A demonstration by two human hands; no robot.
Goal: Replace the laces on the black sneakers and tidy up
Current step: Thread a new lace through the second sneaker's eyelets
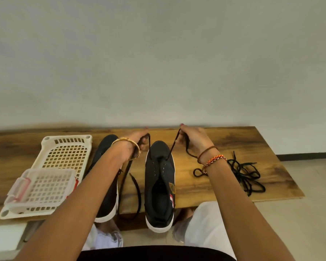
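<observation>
A: What was seen nearest the camera?

B: A black canvas sneaker with a white rubber sole [159,187] was stood on the wooden board table [252,147], its heel overhanging the near edge and its toe pointed at the wall. A second black sneaker [106,185] was laid just to its left, largely hidden by the left forearm. A cream perforated plastic basket [64,157] was set further left, with a clear plastic lidded box [40,187] placed in its near end.

A: And the laces?

B: A dark brown lace [170,150] was threaded through the front eyelets of the right-hand sneaker, and both of its halves were drawn up and away towards the wall. One slack end was trailed over the board between the two sneakers; the other was looped down near the right wrist. A tangled pile of black laces [245,174] was left on the board to the right, apart from the shoes.

A: How were the hands held?

B: The left hand [137,142] was curled round the left half of the lace, beyond the toe. The right hand [193,137] was closed in a pinch on the right half, at the same height. Behind them, the plain pale wall [158,63] was seen.
</observation>
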